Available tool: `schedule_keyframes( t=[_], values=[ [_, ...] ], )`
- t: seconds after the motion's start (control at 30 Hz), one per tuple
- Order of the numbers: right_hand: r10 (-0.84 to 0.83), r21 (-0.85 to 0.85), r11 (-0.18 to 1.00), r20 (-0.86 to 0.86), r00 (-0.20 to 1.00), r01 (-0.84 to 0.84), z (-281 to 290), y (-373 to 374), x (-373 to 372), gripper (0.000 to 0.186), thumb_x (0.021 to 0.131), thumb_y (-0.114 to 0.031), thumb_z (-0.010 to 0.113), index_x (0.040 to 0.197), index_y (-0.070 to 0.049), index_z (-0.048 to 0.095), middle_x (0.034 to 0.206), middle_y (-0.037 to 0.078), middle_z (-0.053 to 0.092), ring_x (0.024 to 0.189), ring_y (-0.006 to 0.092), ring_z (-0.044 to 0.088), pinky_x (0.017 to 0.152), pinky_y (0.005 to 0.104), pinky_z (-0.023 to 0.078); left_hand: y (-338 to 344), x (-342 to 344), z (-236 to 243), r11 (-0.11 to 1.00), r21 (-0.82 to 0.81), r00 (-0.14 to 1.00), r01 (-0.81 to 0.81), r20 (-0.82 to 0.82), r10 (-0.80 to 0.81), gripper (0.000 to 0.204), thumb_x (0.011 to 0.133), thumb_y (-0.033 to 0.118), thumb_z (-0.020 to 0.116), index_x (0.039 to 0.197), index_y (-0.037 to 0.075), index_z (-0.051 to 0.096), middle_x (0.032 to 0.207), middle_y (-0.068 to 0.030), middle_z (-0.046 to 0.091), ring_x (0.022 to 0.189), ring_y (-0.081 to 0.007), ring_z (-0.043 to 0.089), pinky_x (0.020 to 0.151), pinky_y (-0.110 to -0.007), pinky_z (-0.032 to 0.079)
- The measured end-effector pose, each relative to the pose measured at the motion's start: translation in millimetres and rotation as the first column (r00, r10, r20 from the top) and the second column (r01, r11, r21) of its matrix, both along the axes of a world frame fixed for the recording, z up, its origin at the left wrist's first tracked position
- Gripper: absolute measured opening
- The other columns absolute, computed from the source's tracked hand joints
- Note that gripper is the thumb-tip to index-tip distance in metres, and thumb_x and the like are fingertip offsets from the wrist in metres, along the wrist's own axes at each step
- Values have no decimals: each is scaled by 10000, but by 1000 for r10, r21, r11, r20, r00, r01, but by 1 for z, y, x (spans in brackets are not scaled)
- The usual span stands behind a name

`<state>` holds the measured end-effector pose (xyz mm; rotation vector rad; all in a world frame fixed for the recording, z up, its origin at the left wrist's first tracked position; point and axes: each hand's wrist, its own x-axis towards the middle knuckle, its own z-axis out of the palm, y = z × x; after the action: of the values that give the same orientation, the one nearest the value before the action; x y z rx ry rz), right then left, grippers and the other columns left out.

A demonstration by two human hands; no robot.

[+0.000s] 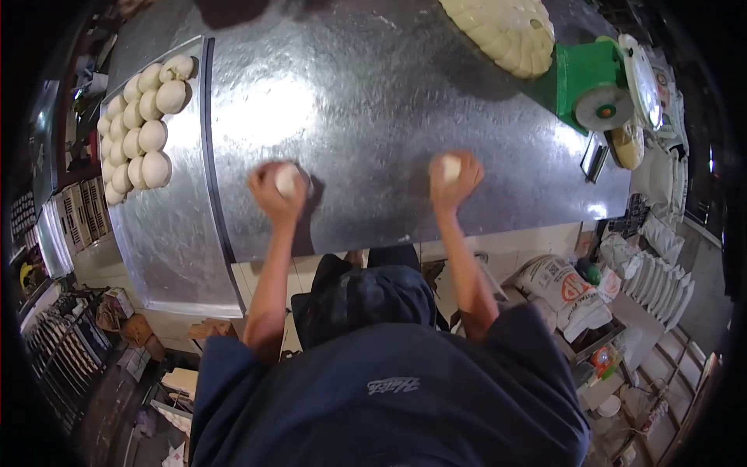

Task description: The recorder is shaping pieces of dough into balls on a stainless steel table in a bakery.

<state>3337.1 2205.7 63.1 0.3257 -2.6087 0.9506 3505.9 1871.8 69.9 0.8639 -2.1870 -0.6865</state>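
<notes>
My left hand (268, 191) curls around a pale dough ball (287, 180) on the metal worktop, near its front edge. To the right, at about the same distance, my right hand (465, 180) is cupped round another dough ball (450, 167), also against the metal. Both balls show between thumb and fingers; their undersides are hidden. A metal tray (167, 261) lies left of my left hand. Rows of smooth dough balls (155, 135) fill its far part, and one at the far end (177, 67) looks rough and folded.
A large mass of dough with cut lines (506, 35) lies at the far right of the worktop (366, 117). Beside it stands a green scale (583, 78) with a round pan. A flat metal-bladed tool (595, 158) rests near the right edge. Sacks (560, 288) sit on the floor below.
</notes>
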Motion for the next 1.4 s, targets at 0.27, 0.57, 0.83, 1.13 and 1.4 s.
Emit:
schedule_keyframes(
  t=[0.27, 0.57, 0.83, 1.13, 1.4],
  values=[
    [-318, -293, 892, 138, 938, 345, -8, -11, -93, 210, 749, -218, 731, 889, -76, 667, 863, 84, 652, 787, 230, 603, 755, 337, 497, -45, -94, 8, 923, -124, 925, -364, 67, 374, 400, 680, 390, 818, 980, 146, 716, 864, -76, 601, 745, -272, 588, 682, -384, 498],
    [375, -153, 924, 181, 909, -351, 16, -67, 35, 243, 722, -93, 658, 964, -81, 657, 927, 93, 642, 812, 275, 591, 753, 356, 470, 106, -47, -8, 984, 10, 961, 179, 214, -177, 432, 713, 189, 769, 1125, 117, 661, 1041, -70, 644, 888, -260, 614, 767, -341, 506],
    [423, -488, 829, 228, 877, -273, 26, -1, 73, 342, 804, -80, 650, 1145, -54, 644, 1146, 127, 619, 1071, 289, 567, 902, 379, 463, 79, 30, 54, 906, 306, 955, 292, -45, -293, 570, 733, 176, 801, 1236, 47, 565, 1166, -118, 583, 1043, -284, 590, 887, -374, 485],
    [196, -514, 845, 554, 809, 147, 76, -43, 170, 624, 772, -137, 776, 1326, -64, 499, 1202, 138, 607, 1072, 269, 601, 912, 363, 499, 122, 108, 38, 760, 552, 938, 342, -157, -308, 770, 708, 259, 868, 1321, 26, 463, 1209, -136, 558, 1041, -272, 600, 888, -355, 496],
    [890, -543, 453, 226, 397, -707, 157, -160, 208, 541, 838, -250, 741, 1282, -28, 525, 1138, 145, 600, 1058, 286, 592, 929, 377, 471, 67, 190, 149, 842, 456, 912, 289, -398, -98, 800, 682, 107, 807, 1386, 75, 429, 1326, -168, 518, 1105, -298, 593, 948, -372, 495]
  ],
)
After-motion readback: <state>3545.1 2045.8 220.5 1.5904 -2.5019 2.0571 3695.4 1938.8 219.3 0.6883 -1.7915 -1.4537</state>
